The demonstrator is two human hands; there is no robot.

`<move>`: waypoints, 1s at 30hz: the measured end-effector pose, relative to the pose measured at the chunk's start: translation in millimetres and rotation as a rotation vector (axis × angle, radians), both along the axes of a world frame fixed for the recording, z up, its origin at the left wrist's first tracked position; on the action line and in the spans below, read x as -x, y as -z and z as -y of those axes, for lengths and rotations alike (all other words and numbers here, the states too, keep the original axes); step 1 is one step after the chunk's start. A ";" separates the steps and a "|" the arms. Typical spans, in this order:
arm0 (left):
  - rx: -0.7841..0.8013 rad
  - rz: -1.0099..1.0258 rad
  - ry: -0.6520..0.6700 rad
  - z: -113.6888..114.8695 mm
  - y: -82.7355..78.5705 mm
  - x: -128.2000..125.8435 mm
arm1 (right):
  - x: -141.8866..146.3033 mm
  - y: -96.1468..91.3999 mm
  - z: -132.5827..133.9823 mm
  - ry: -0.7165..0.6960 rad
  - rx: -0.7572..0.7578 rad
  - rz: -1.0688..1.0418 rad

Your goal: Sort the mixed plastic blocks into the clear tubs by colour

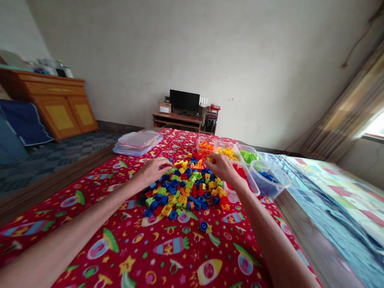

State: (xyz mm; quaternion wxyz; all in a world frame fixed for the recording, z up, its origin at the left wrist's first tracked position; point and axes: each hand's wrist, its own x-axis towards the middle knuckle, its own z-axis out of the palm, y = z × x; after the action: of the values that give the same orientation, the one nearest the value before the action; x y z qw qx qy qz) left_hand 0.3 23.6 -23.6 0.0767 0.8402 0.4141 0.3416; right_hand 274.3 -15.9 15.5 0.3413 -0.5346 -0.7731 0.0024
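A heap of mixed toy building bricks (183, 188) in blue, yellow, green, red and orange lies on a red patterned cloth (135, 240). At the heap's far left edge is my left hand (154, 171), its fingers loosely curved with a gap to the thumb; I see nothing held in it. My right hand (222, 165) hovers over the heap's far right side, beside the boxes. Its fingers are curled together, and whatever they may hold is hidden. A single blue round piece (203, 227) sits apart, nearer me.
Clear boxes on the right hold orange bricks (205, 147), yellow bricks (228, 153), green bricks (249, 156), red bricks (241, 173) and blue bricks (268, 176). Stacked plastic lids (138, 143) lie at the far left. A bed (339, 196) adjoins the right side.
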 end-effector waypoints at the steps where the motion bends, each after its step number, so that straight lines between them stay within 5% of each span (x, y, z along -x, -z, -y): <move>1: -0.014 -0.024 0.023 -2.2 3.3 0.3 | -0.3 0.8 -0.9 0.011 0.009 -0.010; 14: -0.088 -0.239 0.368 39.3 7.6 -46.3 | -1.0 -7.3 1.6 0.017 -0.006 -0.040; 30: -0.198 -0.454 0.104 48.3 16.3 -50.4 | 4.6 -2.5 0.7 -0.007 -0.058 0.087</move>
State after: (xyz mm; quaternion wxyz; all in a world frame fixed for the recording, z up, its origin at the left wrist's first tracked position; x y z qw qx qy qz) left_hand 50.7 -24.7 -39.8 -0.0835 0.9189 0.3415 0.1787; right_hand 269.6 -16.6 18.0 0.3227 -0.5213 -0.7889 -0.0420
